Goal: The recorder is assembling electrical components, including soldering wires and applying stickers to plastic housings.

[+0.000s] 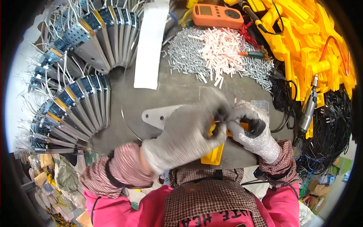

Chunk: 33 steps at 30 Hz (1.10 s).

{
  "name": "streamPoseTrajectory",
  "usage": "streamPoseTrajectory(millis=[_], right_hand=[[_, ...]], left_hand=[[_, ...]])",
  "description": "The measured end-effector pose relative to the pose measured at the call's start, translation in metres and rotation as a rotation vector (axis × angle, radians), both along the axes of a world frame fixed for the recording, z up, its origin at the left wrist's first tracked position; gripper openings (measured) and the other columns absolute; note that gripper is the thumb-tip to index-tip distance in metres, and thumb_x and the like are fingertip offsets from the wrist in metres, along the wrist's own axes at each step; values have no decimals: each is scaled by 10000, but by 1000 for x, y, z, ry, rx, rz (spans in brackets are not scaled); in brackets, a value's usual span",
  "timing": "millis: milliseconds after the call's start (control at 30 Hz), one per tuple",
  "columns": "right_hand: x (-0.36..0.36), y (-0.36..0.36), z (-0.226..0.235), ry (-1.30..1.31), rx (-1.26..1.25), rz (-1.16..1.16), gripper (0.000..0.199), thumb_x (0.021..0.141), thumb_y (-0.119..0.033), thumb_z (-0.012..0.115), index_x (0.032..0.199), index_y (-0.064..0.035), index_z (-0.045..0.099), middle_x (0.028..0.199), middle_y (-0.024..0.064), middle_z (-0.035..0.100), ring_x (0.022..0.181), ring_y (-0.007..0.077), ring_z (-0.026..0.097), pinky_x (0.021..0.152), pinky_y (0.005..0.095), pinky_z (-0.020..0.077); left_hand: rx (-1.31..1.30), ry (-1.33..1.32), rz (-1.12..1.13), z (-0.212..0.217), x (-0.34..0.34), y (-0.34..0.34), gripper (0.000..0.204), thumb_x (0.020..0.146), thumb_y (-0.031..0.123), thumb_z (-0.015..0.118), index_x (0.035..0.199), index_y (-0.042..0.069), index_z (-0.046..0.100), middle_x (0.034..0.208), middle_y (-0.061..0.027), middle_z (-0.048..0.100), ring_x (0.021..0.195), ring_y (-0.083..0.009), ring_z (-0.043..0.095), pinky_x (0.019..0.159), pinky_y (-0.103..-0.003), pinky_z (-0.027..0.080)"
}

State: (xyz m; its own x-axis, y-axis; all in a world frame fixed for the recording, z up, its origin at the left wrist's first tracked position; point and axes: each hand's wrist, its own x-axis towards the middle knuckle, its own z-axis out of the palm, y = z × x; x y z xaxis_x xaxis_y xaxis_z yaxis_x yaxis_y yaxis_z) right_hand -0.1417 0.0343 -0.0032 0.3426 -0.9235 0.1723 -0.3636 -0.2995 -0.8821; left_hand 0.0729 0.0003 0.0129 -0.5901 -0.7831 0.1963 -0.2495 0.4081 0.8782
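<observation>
Both my hands wear grey knit gloves and meet over the table in front of me. My left hand (185, 128), blurred by motion, curls its fingers in a pinch. My right hand (253, 126) also pinches, its fingertips touching those of the left; what they hold is too small and hidden to name. Beneath and between the hands shows a yellow plastic part (213, 156), mostly covered by the left hand. A flat grey metal plate with holes (154, 115) lies beside the left hand, partly under it. Behind the right hand is a small clear plastic piece (261, 106).
Grey metal assemblies with white wires (81, 100) fan out at left. A white paper strip (148, 56) lies at the back. Beyond are piled metal pins (185, 51), pale pink sleeves (219, 49), a screwdriver (253, 54) and an orange meter (218, 16). Yellow housings (302, 41), a power screwdriver (308, 109) and black cables (329, 132) crowd the right.
</observation>
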Motion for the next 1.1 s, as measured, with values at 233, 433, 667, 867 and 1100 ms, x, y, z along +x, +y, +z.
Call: streamPoseTrajectory(millis=[233,433,667,867,1100], right_hand=[[-1,-2,2,-2,-46,-20,204,811,-7,704,993,-76,647,888,15,640,769,155,628,649,287,504],[-3,-3,12,259,-332,5,275,744,13,729,981,-105,658,943,88,672,841,282,684,695,344,548],[-2,1,3,17,79,-48,161,849,-24,682,1000,-73,653,850,22,621,741,101,580,663,269,485],[0,-4,2,83,-187,-29,213,802,-4,686,995,-87,649,750,29,576,607,168,545,592,292,472],[12,1,15,173,18,-157,222,814,-52,693,1029,-73,641,844,72,596,659,218,607,622,339,507]], left_hand=[[650,326,18,-4,-2,5,368,910,52,652,1234,63,477,1076,-59,660,924,-144,659,792,-271,554],[712,181,19,10,-1,1,443,898,61,684,1271,61,445,1065,-70,655,993,-107,626,859,-251,514],[-26,-109,16,0,0,7,394,901,28,681,1258,32,513,1030,-103,612,903,-130,665,771,-271,541],[45,133,60,-4,-4,6,372,882,35,646,1251,76,615,908,-73,654,725,-206,669,630,-315,532],[-271,-191,67,-11,-11,16,420,847,-17,658,1252,83,611,1019,-94,698,848,-251,714,702,-350,559]])
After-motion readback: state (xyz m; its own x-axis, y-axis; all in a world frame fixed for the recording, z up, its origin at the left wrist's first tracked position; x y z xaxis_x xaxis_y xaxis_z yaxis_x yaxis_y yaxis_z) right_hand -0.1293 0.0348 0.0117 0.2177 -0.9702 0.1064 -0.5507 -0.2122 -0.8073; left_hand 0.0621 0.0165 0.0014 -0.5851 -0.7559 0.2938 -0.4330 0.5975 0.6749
